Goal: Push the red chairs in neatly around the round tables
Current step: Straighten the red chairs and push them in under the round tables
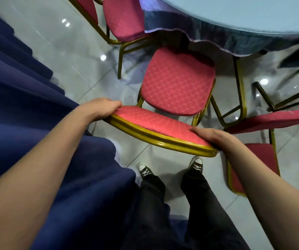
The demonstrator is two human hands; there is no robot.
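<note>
A red chair with a gold frame stands in front of me, its seat (177,82) just short of the round table (244,17) with a pale top and dark blue skirt. My left hand (102,108) grips the left end of the chair's backrest (156,125). My right hand (215,137) grips the right end, fingers lying over the red padding. The front of the seat sits under the hanging tablecloth edge.
Another red chair (123,18) stands at the upper left beside the table. A third red chair (264,159) is close on the right. Dark blue cloth (37,123) fills the left side. My feet (172,168) stand on the glossy tiled floor behind the chair.
</note>
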